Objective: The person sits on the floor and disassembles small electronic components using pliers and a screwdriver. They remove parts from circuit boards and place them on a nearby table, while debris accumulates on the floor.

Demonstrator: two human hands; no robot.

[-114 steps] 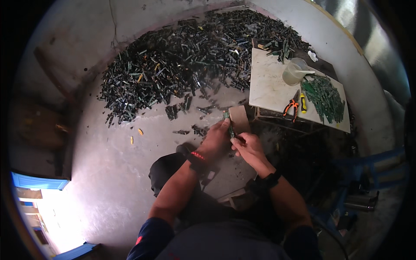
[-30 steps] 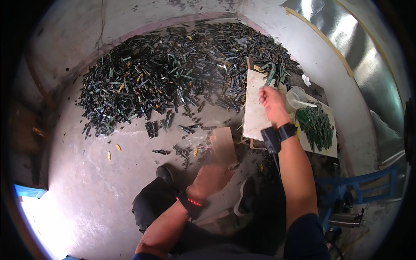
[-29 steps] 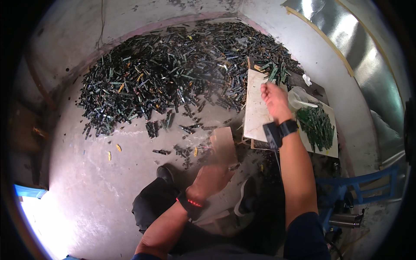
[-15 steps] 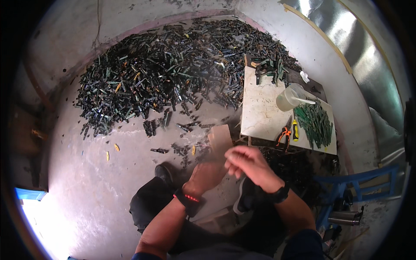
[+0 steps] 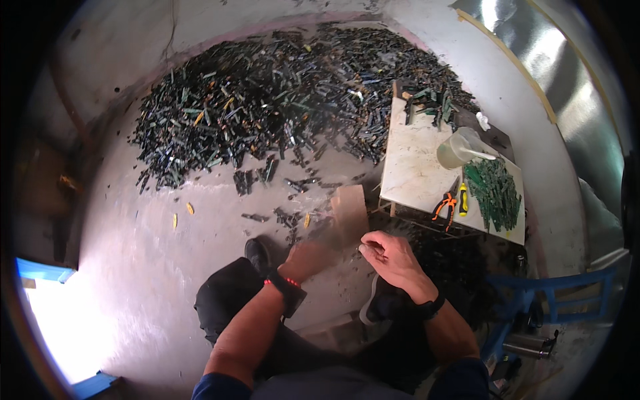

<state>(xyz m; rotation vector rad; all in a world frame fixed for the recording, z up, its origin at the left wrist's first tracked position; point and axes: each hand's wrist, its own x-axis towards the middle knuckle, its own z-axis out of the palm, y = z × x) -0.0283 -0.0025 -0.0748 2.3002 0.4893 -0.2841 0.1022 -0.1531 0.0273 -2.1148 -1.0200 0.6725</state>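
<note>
My left hand (image 5: pixel 309 260) is low over the floor in front of my lap, its fingers smeared by motion. Just beyond it is a flat tan board (image 5: pixel 349 208); whether the hand touches it cannot be made out. My right hand (image 5: pixel 393 261) is to the right of the board, fingers curled and thumb against them in a pinch. Whatever lies between those fingertips, if anything, is too small to name. Beyond both hands spreads a big heap of dark and green narrow strip-like pieces (image 5: pixel 267 113), with a few loose ones (image 5: pixel 288 219) near the board.
At the right, a low pale-topped table (image 5: pixel 408 157) bears a clear plastic jug (image 5: pixel 453 150), orange-handled pliers (image 5: pixel 445 212), a yellow-black screwdriver (image 5: pixel 463 199) and piled green strips (image 5: pixel 493 193). A blue chair (image 5: pixel 567 293) and a metal flask (image 5: pixel 530 344) are at lower right. Yellow pieces (image 5: pixel 190 209) dot the floor.
The whole view has shifted slightly. My left hand has moved left, away from my right hand, and the gap between them is wider. My right hand's fingers have curled in more.
</note>
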